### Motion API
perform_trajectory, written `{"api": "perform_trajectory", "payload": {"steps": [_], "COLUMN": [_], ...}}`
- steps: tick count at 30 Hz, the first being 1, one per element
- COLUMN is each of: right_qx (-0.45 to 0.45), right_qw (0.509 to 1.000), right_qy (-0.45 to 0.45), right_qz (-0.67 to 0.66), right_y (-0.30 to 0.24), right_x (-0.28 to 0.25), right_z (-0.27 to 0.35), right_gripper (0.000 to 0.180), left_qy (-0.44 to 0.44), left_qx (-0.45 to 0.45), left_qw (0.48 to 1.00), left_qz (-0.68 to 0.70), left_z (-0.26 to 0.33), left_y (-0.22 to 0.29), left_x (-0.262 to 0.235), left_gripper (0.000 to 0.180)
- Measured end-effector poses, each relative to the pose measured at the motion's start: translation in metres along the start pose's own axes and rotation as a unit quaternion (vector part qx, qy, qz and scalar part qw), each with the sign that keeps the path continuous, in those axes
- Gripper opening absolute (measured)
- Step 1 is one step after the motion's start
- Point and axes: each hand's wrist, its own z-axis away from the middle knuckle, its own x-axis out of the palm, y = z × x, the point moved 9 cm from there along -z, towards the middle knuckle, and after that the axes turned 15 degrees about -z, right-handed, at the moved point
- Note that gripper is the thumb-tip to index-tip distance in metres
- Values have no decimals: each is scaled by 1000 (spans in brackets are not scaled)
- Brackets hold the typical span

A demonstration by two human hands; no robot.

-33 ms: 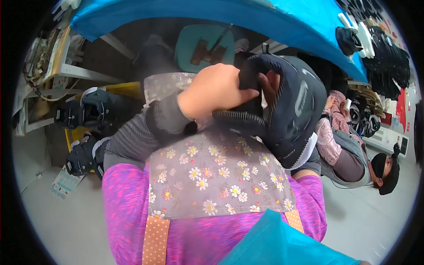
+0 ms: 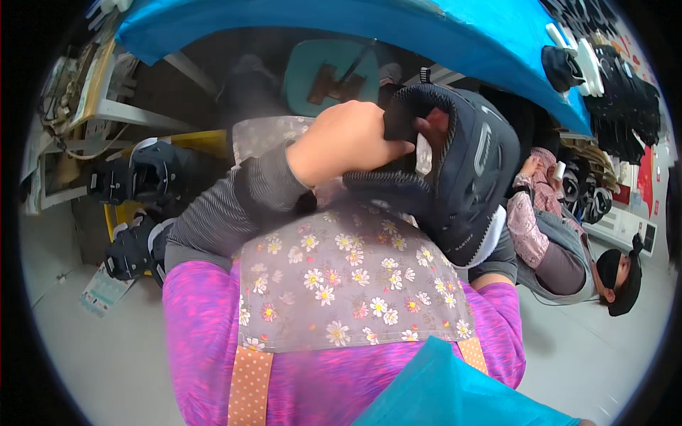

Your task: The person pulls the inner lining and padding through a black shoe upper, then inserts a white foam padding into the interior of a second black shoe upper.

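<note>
A black shoe upper [image 2: 483,170] with a pale oval mark and a white lower edge is held tilted above my apron [image 2: 355,284], right of the middle. My left hand [image 2: 348,142] reaches in from the left, its thumb and fingers closed on the dark flap at the upper's opening. Inside that opening a few fingers of my right hand [image 2: 433,129] show, bent against the inner side. The rest of that hand is hidden by the upper. A small pale patch [image 2: 423,153] shows within the opening, too small to name.
A blue-covered table [image 2: 320,21] curves across the far side, with a teal stool [image 2: 302,78] beneath. Several black shoe uppers [image 2: 156,170] lie by a yellow crate [image 2: 213,144] at left. Another person [image 2: 568,255] sits at right, and black uppers [image 2: 618,106] hang beyond.
The shoe upper has tilted slightly, and its opening shows a little more of the inside. Both hands keep nearly the same places.
</note>
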Motion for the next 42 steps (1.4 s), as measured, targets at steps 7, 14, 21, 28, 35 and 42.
{"api": "perform_trajectory", "payload": {"steps": [7, 14, 21, 28, 35, 42], "right_qx": [-152, -47, -53, -13, -16, -32], "right_qw": [943, 982, 978, 987, 990, 976], "right_qy": [-110, -47, -20, -32, -18, -73], "right_qz": [-276, -179, -199, -158, -141, -200], "right_y": [0, -3, 16, 26, 24, 13], "right_x": [-44, -19, -24, 18, 31, 3], "right_z": [-50, -10, -32, -22, -11, -21], "right_gripper": [50, 45, 46, 47, 48, 49], "left_qy": [12, 76, 4, 31, -54, 44], "left_qx": [49, 221, -38, 175, 154, 7], "left_qw": [998, 971, 999, 972, 965, 990], "left_qz": [-29, -56, -12, 154, 205, 136], "left_z": [-23, 15, -5, 11, 20, -10], "left_y": [10, 58, 2, 41, 27, 2], "left_x": [14, -9, -33, -23, 10, -41], "left_gripper": [47, 26, 64, 28, 32, 35]}}
